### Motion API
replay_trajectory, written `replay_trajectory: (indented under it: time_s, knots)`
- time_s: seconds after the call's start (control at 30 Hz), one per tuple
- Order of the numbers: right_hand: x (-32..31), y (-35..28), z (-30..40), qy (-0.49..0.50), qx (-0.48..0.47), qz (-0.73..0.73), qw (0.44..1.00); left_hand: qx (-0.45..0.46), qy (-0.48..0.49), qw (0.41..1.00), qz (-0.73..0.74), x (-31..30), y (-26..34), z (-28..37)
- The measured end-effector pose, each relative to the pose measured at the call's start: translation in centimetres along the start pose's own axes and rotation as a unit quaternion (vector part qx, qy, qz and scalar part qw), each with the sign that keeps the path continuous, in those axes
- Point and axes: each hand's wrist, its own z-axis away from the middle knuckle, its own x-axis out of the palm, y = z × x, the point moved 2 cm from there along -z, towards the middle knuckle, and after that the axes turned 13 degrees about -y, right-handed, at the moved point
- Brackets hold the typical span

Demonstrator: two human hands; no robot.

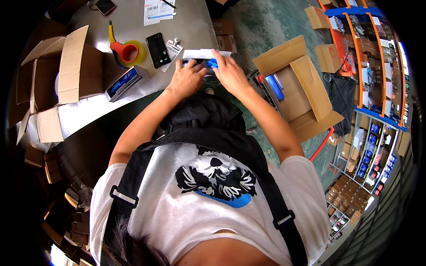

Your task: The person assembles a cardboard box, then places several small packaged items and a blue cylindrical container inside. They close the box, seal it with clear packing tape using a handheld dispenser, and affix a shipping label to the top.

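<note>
At the table's right end, both hands are on a small box (207, 54) with a raised white flap. My left hand (185, 78) grips its left side, with the fingers bent over the near edge and partly inside. My right hand (231, 73) holds the right side, its index finger up against the white flap. A bright blue piece (212, 63) shows inside next to the right fingers, and something dark lies between the hands. The fingers cover most of the contents, so I cannot tell what they are.
On the metal table (129, 28) are an open carton (71, 73), a tape roll (134, 55), a black phone (157, 50), a badge (173, 48), a blue-fronted box (124, 83) and printed sheets (159, 11). An open carton (296, 89) holding a blue box (275, 87) stands right; shelving (372, 66) lies beyond.
</note>
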Motion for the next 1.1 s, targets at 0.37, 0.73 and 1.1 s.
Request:
replay_trajectory:
  time_s: [0.37, 0.73, 1.1]
  knots:
    - [-3.8, 0.4, 0.9, 0.065, -0.03, -0.18, 0.981, 0.011, 0.043, 0.998, 0.033, -0.4, -0.2, 0.5]
    - [-0.2, 33.0, 18.1, -0.238, 0.477, 0.03, 0.845, 0.011, 0.033, 0.998, 0.047, -0.8, 2.3, -3.4]
    - [11.4, 45.5, 20.3, -0.267, 0.445, 0.033, 0.854, -0.093, 0.088, 0.991, 0.044, -4.6, 6.4, 0.4]
